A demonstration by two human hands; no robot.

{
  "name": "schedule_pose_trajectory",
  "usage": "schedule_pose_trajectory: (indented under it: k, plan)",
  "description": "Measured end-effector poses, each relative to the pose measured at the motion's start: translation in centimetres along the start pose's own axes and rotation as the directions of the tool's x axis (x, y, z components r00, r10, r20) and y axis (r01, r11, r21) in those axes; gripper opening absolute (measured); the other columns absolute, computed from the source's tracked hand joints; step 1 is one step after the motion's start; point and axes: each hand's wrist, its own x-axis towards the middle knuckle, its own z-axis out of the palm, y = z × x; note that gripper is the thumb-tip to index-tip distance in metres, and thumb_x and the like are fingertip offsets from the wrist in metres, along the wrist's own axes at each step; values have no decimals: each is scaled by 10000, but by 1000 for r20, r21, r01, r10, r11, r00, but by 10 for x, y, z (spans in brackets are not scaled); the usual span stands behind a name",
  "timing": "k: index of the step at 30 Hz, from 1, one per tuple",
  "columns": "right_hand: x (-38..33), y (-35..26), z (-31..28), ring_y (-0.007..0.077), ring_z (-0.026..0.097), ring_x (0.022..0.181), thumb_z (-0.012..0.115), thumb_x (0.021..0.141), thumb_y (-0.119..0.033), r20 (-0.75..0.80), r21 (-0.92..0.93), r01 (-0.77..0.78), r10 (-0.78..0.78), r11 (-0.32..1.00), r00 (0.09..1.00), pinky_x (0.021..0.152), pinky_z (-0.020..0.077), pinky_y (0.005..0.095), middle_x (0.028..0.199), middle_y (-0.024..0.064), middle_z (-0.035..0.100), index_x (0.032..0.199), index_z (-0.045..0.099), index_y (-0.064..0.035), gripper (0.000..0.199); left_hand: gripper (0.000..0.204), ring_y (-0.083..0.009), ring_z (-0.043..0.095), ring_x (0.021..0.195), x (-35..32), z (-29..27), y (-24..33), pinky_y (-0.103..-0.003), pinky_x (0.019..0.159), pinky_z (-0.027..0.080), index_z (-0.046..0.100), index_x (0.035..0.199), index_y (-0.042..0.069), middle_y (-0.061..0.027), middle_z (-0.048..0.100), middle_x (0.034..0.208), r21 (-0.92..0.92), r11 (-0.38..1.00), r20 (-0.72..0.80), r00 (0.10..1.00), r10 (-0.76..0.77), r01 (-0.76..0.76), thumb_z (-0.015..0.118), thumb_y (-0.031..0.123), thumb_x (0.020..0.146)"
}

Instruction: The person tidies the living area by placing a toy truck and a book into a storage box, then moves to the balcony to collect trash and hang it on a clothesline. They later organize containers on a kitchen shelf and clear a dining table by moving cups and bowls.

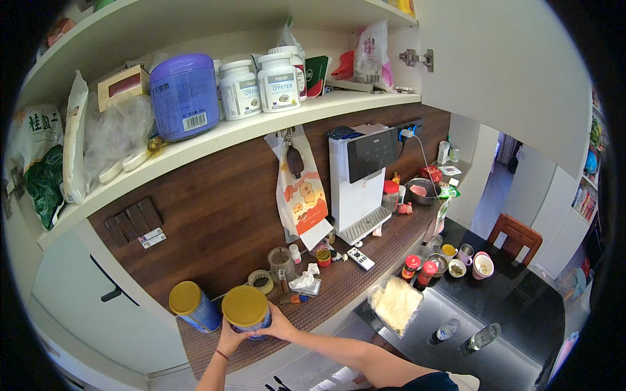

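Observation:
Both my hands are wrapped round a blue tin with a gold lid, at the left end of the counter. My left hand presses its near left side, and my right hand grips its right side; the thumbs come close together in front. I cannot tell whether the tin's base touches the counter. A second blue tin with a gold lid stands just left of it. Behind it are a roll of tape and a glass jar.
Overhead, an open shelf holds a purple tub, white bottles and bags. A white water dispenser and a remote control are on the counter. The black table at right carries cups, red-capped jars and glasses.

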Motion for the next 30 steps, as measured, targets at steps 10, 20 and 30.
schedule_pose_trajectory:
  k: [10,20,30]
  plan:
    - [-59,-117,-91,252,370,1143,815,520,-224,-409,318,239,-94,918,908,950,315,377,1213,161,370,1252,253,2,950,1006,-303,294,1175,-28,85,190,-395,982,244,217,1285,4,-187,308,1257,418,770,184,875,448,-483,791,304,515]
    - [41,-322,-310,213,454,1043,767,578,-152,-613,-112,814,-684,571,396,898,366,340,1141,105,438,1239,277,-26,832,1011,-323,317,1159,75,192,445,-376,968,265,154,1312,-5,-198,306,1244,5,119,172,118,978,-993,760,317,570]
    - [138,-363,-410,160,507,926,684,693,-179,-484,-97,761,-699,641,526,809,413,268,1052,120,506,1193,347,13,632,1021,-308,317,1168,198,234,495,-346,957,305,48,1311,-55,-248,246,1258,-15,407,-4,407,913,-913,679,419,663]
